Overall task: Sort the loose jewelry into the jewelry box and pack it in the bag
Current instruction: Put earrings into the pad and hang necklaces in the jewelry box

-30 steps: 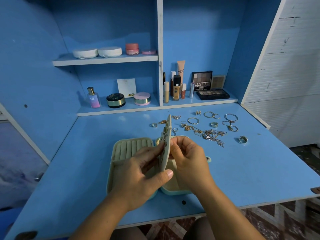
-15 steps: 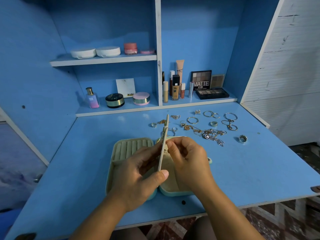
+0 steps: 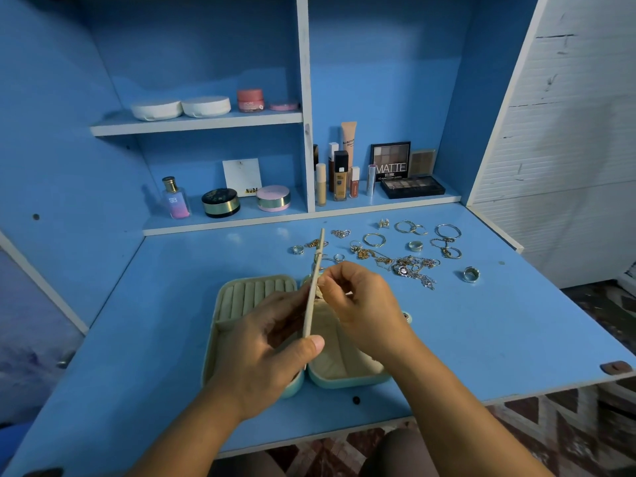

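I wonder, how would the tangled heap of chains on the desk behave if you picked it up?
The tangled chains look thin and limp, so they would probably droop rather than hold shape. Strands overlap, so lifting one likely drags others along. Being small, the heap seems light.

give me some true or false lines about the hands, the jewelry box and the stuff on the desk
1. The jewelry box lies open on the desk. True.
2. The left hand holds a thin beige panel upright. True.
3. The right hand rests flat on the desk. False: it is raised, fingers pinching at the panel.
4. All the jewelry is packed in the box. False: loose jewelry lies on the desk behind it.
5. The MATTE palette stands on the upper shelf. False: it stands on the lower shelf.
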A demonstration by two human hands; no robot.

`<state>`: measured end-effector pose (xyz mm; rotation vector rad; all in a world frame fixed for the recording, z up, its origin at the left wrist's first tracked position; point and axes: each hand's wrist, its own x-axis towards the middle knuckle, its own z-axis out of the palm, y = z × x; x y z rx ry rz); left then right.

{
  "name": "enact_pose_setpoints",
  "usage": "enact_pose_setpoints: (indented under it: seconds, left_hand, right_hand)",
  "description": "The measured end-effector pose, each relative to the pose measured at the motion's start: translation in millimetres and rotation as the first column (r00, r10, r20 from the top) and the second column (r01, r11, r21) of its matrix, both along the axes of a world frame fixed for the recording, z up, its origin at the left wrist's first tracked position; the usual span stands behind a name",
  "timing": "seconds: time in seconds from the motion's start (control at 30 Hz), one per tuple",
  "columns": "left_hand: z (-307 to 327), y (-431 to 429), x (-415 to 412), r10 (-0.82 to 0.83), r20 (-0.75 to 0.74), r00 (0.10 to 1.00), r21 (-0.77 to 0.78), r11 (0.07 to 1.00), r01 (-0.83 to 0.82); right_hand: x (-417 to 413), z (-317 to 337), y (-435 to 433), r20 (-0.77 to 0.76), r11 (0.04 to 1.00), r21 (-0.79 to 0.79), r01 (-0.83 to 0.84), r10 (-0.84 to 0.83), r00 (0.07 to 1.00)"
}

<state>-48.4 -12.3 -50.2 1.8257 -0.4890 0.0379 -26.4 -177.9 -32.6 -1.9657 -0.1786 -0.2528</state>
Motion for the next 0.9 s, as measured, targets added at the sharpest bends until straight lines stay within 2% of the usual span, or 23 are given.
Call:
enact_pose_setpoints:
  seconds: [0.1, 0.23, 0.7, 0.83, 0.9]
  left_hand:
    - [0, -1, -1, -0.005, -0.002, 1.000, -0.032, 0.999, 0.005]
    - [-1, -1, -2, 0.001, -0.004, 1.000, -0.029, 1.000, -0.001]
    - [-1, 0, -2, 0.035, 0.078, 0.996, 0.105, 0.994, -0.043]
    - [-2, -1, -2, 0.020, 0.066, 0.998, 0.080, 0.997, -0.025]
    - [-3, -2, -1, 0.009, 0.030, 1.000, 0.051, 0.999, -0.010]
  right_hand:
    - [-2, -3, -4, 0.001, 1.000, 0.007, 0.025, -0.025, 1.000]
    - [-9, -8, -5, -0.095, 0.995, 0.090, 0.032, -0.023, 0.995]
    - [-11, -11, 3, -0.011, 0.987, -0.144, 0.076, -0.078, 0.997]
    - [-10, -11, -3, -0.089, 0.988, -0.143, 0.054, -0.068, 0.994]
    - [-12, -8, -9, -0.145, 0.996, -0.042, 0.074, -0.080, 0.986]
